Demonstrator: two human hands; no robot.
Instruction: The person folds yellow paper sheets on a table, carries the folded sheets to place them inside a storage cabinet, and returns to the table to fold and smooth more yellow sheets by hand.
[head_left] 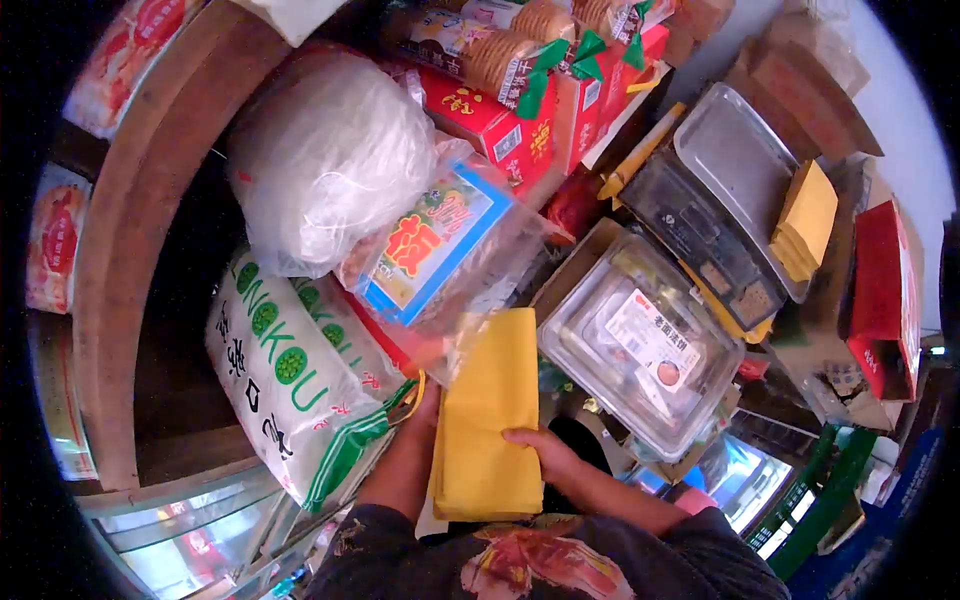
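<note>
A stack of folded yellow sheets point(488, 420) lies upright in front of my body, between both hands. My right hand point(545, 452) grips its right edge, the thumb resting on the front. Along the left edge is my left hand point(425, 410), whose fingers are mostly hidden behind the stack. Just beyond the top of the stack lies a clear plastic packet point(440, 245) with a blue-edged label. To the right of the stack is a clear lidded plastic box point(640, 340) with a white label.
A white and green LONGKOU bag point(290, 370) and a white plastic bundle point(330, 160) are at the left. Red boxes point(485, 125) stand behind. At the right are a metal tray point(740, 165), more yellow sheets point(805, 220) and a red box point(885, 300).
</note>
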